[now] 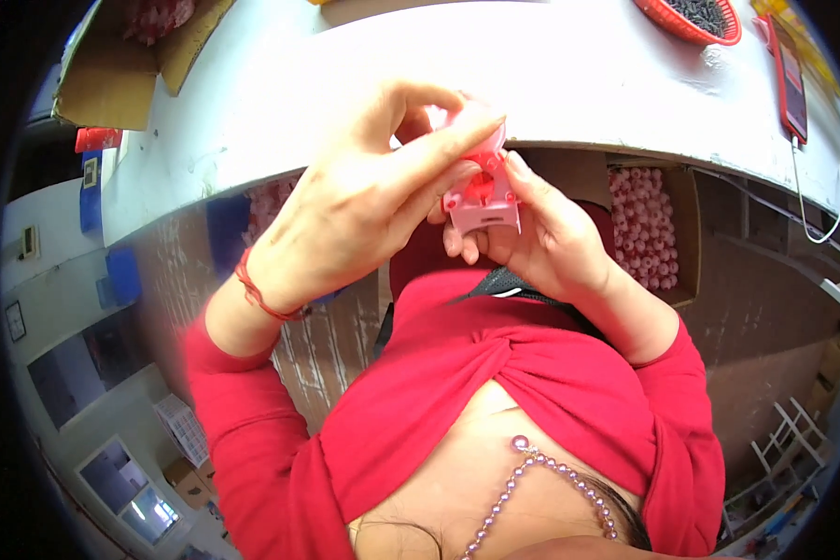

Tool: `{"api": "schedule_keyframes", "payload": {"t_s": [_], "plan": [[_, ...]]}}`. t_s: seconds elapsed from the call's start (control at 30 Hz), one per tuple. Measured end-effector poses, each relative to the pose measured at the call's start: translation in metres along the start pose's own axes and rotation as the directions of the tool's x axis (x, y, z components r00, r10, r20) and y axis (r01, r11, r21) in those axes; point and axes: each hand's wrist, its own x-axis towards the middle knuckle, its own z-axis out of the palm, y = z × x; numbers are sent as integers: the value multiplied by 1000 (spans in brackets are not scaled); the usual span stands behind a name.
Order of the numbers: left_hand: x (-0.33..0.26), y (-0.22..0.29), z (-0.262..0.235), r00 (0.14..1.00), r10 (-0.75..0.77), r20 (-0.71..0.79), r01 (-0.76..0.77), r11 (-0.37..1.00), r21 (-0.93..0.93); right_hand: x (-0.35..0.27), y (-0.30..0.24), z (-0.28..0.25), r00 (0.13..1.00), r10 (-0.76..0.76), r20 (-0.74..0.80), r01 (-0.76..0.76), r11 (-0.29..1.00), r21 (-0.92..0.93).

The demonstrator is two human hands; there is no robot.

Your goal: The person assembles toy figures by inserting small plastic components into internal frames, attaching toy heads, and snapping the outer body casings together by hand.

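Both my hands are up in front of my chest, just below the curved edge of the white worktable [569,84], working one small pink plastic part [483,201]. My left hand [364,210] comes over from the left, index finger and thumb stretched across the top of the part and closed on its upper end, the other fingers curled in behind. My right hand [541,233] cradles the part from below and from the right, fingers wrapped under its pale pink base, thumb lying along its right edge. So both hands are pinched on the same piece, neither one spread. The part has a flat, light pink, boxy lower body and a darker red-pink insert near the top middle; can't tell from here whether that insert is seated or loose, my left fingers cover most of it. Red string bracelet [261,297] on my left wrist, red sleeves pushed up on both forearms. Under the table edge to the right, well apart from my hands, an open cardboard box [686,233] packed with small pink-and-white round pieces [644,224]. On the tabletop at far upper right, a red mesh basket [691,23] holding dark small bits, and beside it a phone in a red case [791,84] with a white cable [807,210] running off the table edge. Another cardboard carton [112,89] sits at the upper left corner of the table.
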Motion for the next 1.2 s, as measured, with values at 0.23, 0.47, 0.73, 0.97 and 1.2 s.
{"api": "schedule_keyframes", "payload": {"t_s": [0.23, 0.47, 0.73, 0.97, 1.2], "plan": [[-14, -1, 12, 981, 35, -193, -10, 992, 129, -1, 4, 0, 998, -51, 24, 52, 998, -34], [-29, -5, 27, 955, 24, -296, 19, 990, 141, 1, 1, -2, 997, -18, 77, 23, 998, -65], [-28, -8, 28, 946, -43, -321, 51, 999, 14, 1, 2, 0, 994, 20, 103, -16, 999, -36], [-21, -3, 24, 969, -73, -236, 108, 985, 137, 3, -2, -6, 996, 78, 50, -84, 986, 144], [-10, -24, 24, 799, -542, -262, 263, 705, -658, 4, 0, -7, 986, 56, 154, -95, 962, 255]]}}
